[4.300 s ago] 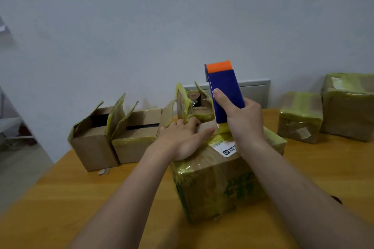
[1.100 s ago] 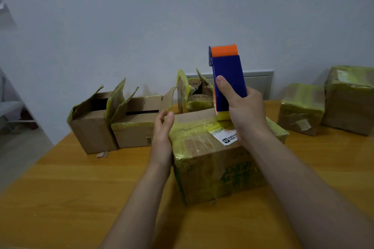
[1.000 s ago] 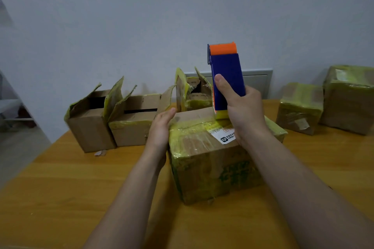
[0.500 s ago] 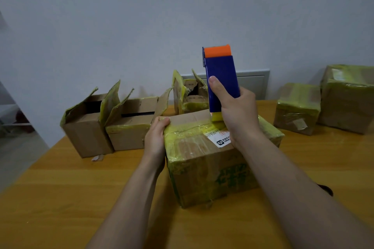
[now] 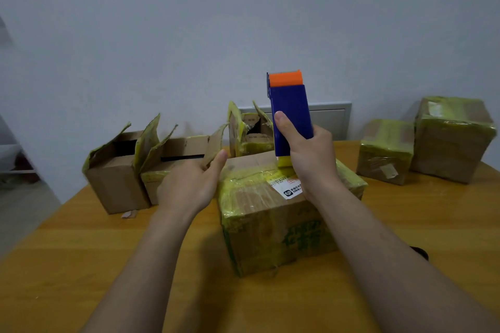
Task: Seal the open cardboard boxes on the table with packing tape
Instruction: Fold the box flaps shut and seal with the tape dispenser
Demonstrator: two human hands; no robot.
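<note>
A cardboard box (image 5: 273, 227) wrapped in yellowish tape stands in the middle of the wooden table (image 5: 81, 265), with a white label on its closed top. My right hand (image 5: 311, 159) grips a blue tape dispenser (image 5: 290, 119) with an orange tip, held upright with its yellow lower end on the box top. My left hand (image 5: 189, 186) hovers palm-up just left of the box, fingers straight and holding nothing. Three open boxes stand behind: one at far left (image 5: 113, 176), one beside it (image 5: 178, 154), one behind the dispenser (image 5: 249, 132).
Two taped, closed boxes sit at the back right, a smaller one (image 5: 384, 151) and a larger one (image 5: 451, 138). A white wall rises behind the table. The table's left edge drops to the floor. A small dark object (image 5: 420, 253) lies near my right forearm.
My left hand has come off the box's left edge and now hovers open beside it. The dispenser stays on the box top in my right hand.
</note>
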